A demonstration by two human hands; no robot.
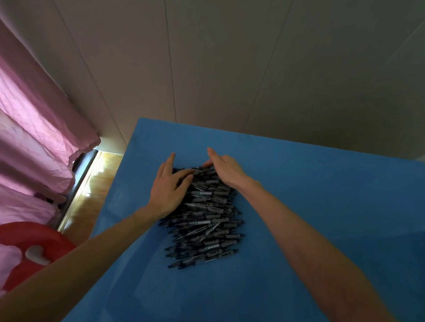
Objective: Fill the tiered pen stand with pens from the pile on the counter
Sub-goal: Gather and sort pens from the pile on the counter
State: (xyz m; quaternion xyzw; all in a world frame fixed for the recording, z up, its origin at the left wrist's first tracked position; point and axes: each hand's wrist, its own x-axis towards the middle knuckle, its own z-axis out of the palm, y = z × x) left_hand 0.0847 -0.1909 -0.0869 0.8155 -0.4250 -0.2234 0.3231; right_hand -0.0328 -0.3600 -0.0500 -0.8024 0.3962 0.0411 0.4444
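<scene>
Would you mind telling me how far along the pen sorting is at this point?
Nothing looks done yet: the pen stand is not in view, and the pile of pens lies on the blue counter. In hand: the left hand and right hand both rest on the far end of the pile, fingers fairly straight, apparently gathering pens. Filling the stand is all still left.

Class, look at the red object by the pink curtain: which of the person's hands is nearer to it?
Left. The left hand rests on the pen pile's left side, toward the red object; the right hand lies farther right.
</scene>
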